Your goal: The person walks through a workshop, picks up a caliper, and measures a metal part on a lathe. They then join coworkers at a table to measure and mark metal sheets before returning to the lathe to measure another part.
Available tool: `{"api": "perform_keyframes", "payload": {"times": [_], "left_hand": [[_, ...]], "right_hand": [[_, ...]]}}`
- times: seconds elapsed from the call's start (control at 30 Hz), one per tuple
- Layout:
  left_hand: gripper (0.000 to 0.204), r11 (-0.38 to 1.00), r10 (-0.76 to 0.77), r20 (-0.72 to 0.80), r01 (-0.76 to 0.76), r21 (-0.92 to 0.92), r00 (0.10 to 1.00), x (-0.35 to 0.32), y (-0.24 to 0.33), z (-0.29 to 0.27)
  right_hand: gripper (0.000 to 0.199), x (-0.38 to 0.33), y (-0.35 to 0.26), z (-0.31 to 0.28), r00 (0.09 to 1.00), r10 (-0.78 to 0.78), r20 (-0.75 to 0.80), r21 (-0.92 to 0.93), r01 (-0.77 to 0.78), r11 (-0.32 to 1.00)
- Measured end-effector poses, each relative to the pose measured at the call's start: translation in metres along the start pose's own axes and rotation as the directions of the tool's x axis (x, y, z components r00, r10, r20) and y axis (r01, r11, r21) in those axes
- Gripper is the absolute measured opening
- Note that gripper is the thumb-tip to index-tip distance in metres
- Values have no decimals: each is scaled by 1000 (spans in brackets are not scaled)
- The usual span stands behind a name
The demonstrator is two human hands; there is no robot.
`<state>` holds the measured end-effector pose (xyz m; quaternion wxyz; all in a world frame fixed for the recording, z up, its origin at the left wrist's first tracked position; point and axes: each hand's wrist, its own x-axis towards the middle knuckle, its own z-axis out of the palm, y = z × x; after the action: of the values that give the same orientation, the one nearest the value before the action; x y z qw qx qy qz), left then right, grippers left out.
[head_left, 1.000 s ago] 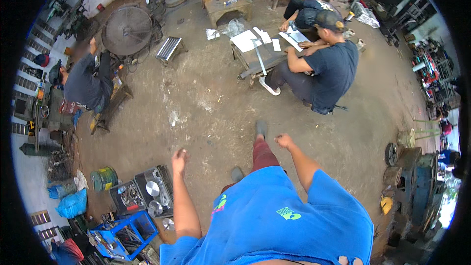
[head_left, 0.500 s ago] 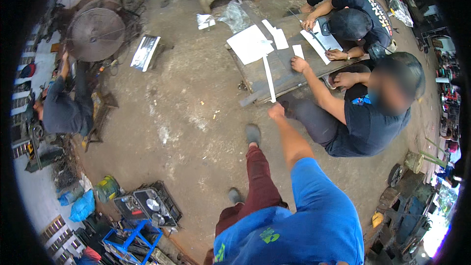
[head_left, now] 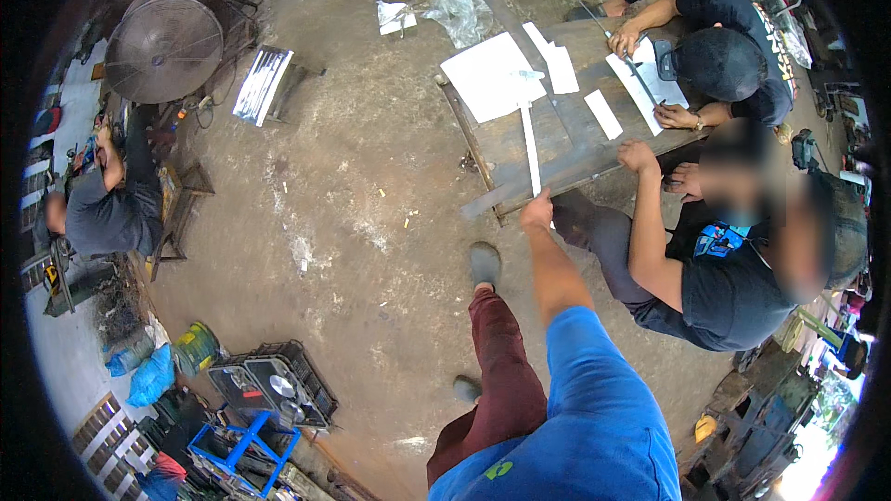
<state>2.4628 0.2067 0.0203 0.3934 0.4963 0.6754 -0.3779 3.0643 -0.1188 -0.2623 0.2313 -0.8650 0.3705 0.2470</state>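
Note:
My right hand point(head_left: 536, 211) is closed round the near end of a long, narrow white strip point(head_left: 532, 153). The strip runs over the near left part of a low wooden table point(head_left: 497, 153). Its far end meets a large white sheet point(head_left: 487, 77), where a small pale piece point(head_left: 527, 75) lies. Further right on the table are a folded or cut white paper point(head_left: 560, 70) and a small white rectangle point(head_left: 603, 115). My left hand is out of view.
A seated co-worker's hand point(head_left: 639, 156) is at the table's near edge. Another person holds a dark rod point(head_left: 634, 65) over a white sheet point(head_left: 647, 97). A large fan point(head_left: 164, 49), a small stand point(head_left: 263, 85) and a blue metal frame point(head_left: 246, 450) stand at left.
The view has shifted, and my right hand still grips the strip. The seated co-worker has drawn a hand back from the small white rectangle and leans further right.

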Motion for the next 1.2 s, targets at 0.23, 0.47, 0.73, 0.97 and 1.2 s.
{"api": "perform_keyframes", "payload": {"times": [0.23,0.47,0.73,0.97,1.2], "left_hand": [[39,985,97,3,-95,-142,995,-15,-74,-18],[39,922,128,-73,-145,-359,989,6,-279,-8],[34,920,244,-101,-263,-290,965,59,-522,91],[55,809,234,-351,-381,-446,907,115,-590,-23],[60,398,-178,-644,-544,-739,744,101,-688,-188]], "right_hand": [[52,-70,-10,-88,997,-16,-81,51,20,999],[29,-271,66,-109,758,-448,474,852,-268,449],[29,-633,198,-100,-349,-395,850,249,-395,884],[29,-814,179,55,62,59,996,-81,466,881],[21,-1115,275,204,-189,241,952,159,978,136]]}}
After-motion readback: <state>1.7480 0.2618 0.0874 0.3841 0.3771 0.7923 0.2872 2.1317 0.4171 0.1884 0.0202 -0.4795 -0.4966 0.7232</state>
